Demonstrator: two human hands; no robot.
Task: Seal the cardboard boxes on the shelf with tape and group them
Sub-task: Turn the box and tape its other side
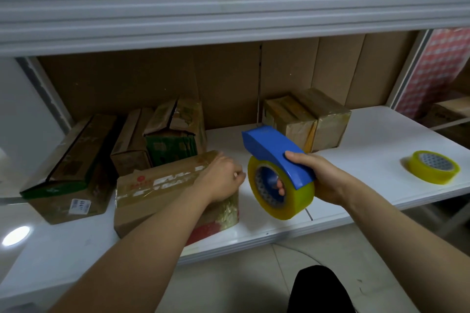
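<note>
Head view: right hand [321, 180] grasps the blue tape dispenser [277, 152] just right of the front cardboard box [157, 193] on the shelf [368, 150]; left hand [221, 178] rests on that box's right end, fingers curled over it.

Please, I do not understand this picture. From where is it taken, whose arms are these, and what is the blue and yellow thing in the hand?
The camera sits on a person's head and looks down, so the two arms are that person's own. The right hand grips a blue tape dispenser loaded with a yellowish tape roll. The left hand rests on the front cardboard box on a white shelf. More boxes stand behind on the left, and two taped boxes stand together at the back. A spare tape roll lies on the right.
</note>
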